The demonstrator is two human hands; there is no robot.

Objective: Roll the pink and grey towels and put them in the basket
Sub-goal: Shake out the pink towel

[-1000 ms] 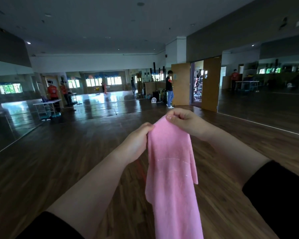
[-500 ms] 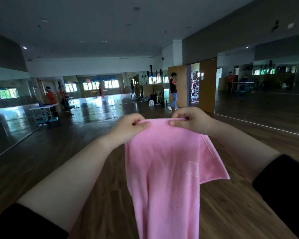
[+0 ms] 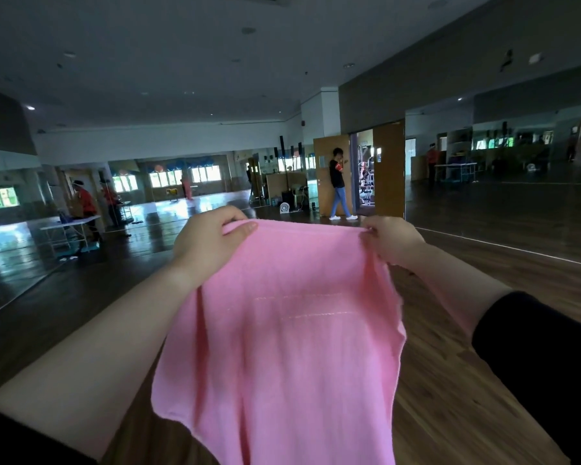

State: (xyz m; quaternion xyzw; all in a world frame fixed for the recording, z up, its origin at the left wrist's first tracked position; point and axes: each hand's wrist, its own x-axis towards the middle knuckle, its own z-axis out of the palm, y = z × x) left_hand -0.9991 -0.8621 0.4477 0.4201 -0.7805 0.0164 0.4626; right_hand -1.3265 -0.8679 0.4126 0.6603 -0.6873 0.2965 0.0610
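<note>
A pink towel (image 3: 292, 337) hangs spread out in the air in front of me, its top edge stretched level between my hands. My left hand (image 3: 207, 243) pinches the upper left corner, thumb on the near side. My right hand (image 3: 391, 241) pinches the upper right corner. The towel's lower part runs out of the bottom of the head view. No grey towel and no basket are in view.
Dark wooden floor (image 3: 483, 380) lies below. Mirrors line the walls. A person (image 3: 338, 184) stands by an open wooden door (image 3: 388, 169) ahead. A white table (image 3: 69, 226) with people beside it stands far left.
My hands have moved apart along the top edge, opening the towel from a bunched strip to a wide sheet. The view has tilted slightly upward.
</note>
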